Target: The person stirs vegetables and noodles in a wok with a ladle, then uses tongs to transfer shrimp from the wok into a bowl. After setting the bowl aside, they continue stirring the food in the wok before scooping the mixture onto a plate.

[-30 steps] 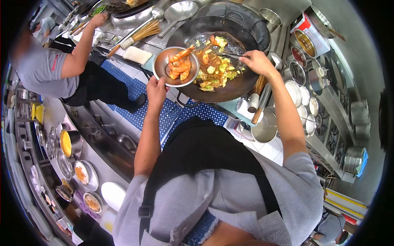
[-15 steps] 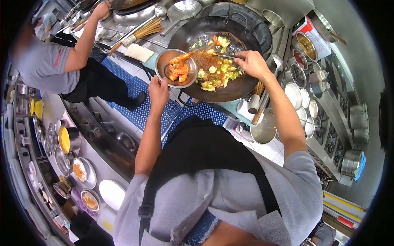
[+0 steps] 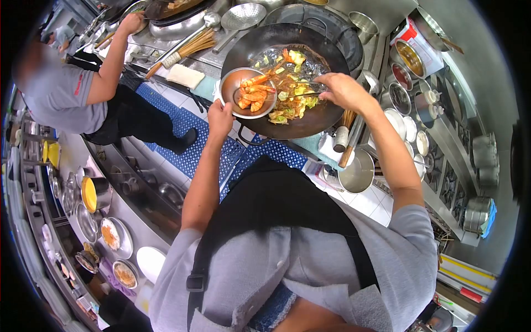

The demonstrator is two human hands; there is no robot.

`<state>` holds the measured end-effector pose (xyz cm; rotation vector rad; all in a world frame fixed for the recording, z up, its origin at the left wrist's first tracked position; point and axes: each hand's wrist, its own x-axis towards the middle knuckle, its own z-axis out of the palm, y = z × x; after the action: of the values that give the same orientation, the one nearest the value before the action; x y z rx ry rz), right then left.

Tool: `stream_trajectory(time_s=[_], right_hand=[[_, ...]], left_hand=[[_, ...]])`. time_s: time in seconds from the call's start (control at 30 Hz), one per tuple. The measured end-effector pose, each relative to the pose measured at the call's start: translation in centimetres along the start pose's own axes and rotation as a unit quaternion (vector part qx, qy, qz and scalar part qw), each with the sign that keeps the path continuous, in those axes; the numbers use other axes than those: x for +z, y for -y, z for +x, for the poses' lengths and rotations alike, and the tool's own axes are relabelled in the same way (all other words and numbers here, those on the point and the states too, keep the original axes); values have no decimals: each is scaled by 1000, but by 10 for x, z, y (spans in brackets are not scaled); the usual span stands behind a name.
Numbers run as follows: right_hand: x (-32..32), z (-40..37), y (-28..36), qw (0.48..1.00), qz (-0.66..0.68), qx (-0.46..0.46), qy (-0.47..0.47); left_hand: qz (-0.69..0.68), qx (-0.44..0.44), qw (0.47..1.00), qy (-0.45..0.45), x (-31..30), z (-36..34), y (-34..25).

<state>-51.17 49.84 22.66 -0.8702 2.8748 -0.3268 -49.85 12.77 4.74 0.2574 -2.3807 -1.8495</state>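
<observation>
My left hand [image 3: 220, 117] grips the rim of a metal bowl [image 3: 230, 87], which tilts over the left side of a large dark wok [image 3: 323, 119]. Several orange cooked prawns [image 3: 255, 95] lie in the bowl. My right hand [image 3: 344, 90] is closed round slim metal tongs [image 3: 303, 96], their tips down among the food. Brown glass noodles [image 3: 285, 86] and pieces of cabbage [image 3: 297, 57] spread across the wok, with a prawn near its far side. The bowl hides part of the wok's left edge.
A co-worker [image 3: 66, 94] stands at another wok on the left. A bamboo brush [image 3: 191, 47], a perforated strainer [image 3: 243, 16] and a folded cloth [image 3: 185, 76] lie beside my wok. Plates [image 3: 394, 124] and sauce containers [image 3: 409, 58] line the right side. Plated food [image 3: 110, 235] stands lower left.
My left hand has moved the bowl to the right, further over the wok. My right hand has shifted slightly, and the tongs now sit lower in the noodles.
</observation>
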Motion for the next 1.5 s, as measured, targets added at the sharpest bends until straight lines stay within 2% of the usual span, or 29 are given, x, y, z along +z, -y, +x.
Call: stream_trajectory(time_s=[0.07,0.13,0.23,0.27,0.33,0.4,0.43,0.5,0.57,0.6,0.67,0.77,0.87,1.0,1.13,1.27,1.3,1.33,1.4,1.5], right_hand=[[21,1,3,998,36,-13,-39],[31,6,3,989,88,0,-122],[21,11,-7,955,146,77,-246],[8,12,-8,954,141,99,-245],[-7,22,-8,966,104,151,-184],[26,46,-36,969,44,156,-184],[39,58,-44,973,53,195,-109],[81,82,-52,964,81,250,-50],[115,87,-28,972,126,187,-63],[128,87,-21,986,94,133,-31],[100,69,2,993,71,99,8],[55,50,-5,985,23,162,-59],[48,60,-37,966,-44,220,-128],[77,66,-56,974,-38,175,-142],[70,46,-46,968,-3,159,-195],[46,27,-35,968,7,180,-177],[34,21,-44,984,23,150,-96],[29,16,-52,990,58,118,-57],[30,9,-60,976,93,178,-85],[44,27,-73,963,64,226,-130]], left_hand=[[-24,1,999,21,-7,-1,-11],[-27,-13,999,22,-14,-4,-14],[1,-3,1000,-5,-25,-9,-17],[17,-7,1000,-10,-27,-10,-15],[48,-12,999,-21,-35,-10,-12],[42,-8,998,-46,-35,-9,-11],[30,-2,998,-55,-35,-7,-10],[14,6,998,-69,-35,-5,-12],[3,8,997,-79,-33,-3,-18],[5,7,997,-78,-34,-2,-21],[10,3,997,-76,-38,-3,-25],[-39,-3,997,-65,-40,-15,-43],[-48,-23,997,-47,-35,-16,-40],[-52,-3,997,-50,-24,-13,-35],[-16,-9,999,-48,-17,-13,-23],[-13,-13,999,-44,-13,-11,-22],[-12,-12,999,-42,-13,-10,-22],[-12,-12,999,-40,-13,-10,-25],[-8,-6,999,-44,-14,-11,-31],[24,-4,999,-49,-13,-9,-25]])
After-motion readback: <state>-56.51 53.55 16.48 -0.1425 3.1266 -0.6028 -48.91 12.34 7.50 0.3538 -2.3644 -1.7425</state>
